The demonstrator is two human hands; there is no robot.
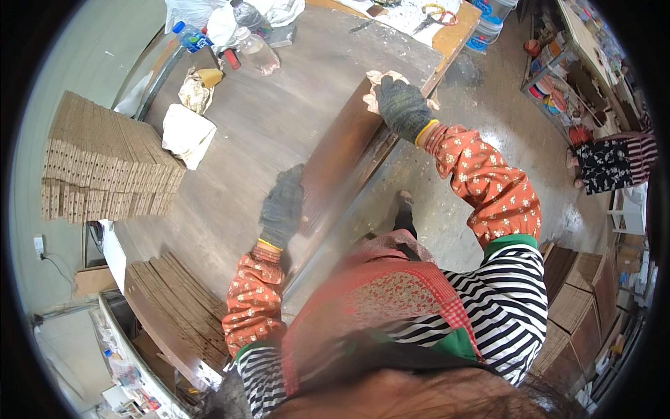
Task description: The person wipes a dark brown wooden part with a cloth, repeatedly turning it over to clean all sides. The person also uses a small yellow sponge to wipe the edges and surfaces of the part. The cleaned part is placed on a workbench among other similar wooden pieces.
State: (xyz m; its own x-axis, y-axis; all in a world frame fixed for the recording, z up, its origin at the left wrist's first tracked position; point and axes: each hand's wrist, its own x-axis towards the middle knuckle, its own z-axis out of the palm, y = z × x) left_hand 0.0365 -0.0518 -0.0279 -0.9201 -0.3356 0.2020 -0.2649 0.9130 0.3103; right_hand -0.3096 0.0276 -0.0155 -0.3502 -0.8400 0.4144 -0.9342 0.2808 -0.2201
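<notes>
A long dark brown wooden board stands on its edge along the workbench's right side. My left hand, in a grey knit glove, presses flat against the board's near end. My right hand, also gloved, grips the board's far top end and holds a pale rag against it. Both forearms wear orange flowered sleeve covers.
A stack of slotted wooden pieces sits at the bench's left, thin boards at its near corner. A white cloth, plastic bottles and scissors lie farther back. Another person sits at the right. Sawdust covers the floor.
</notes>
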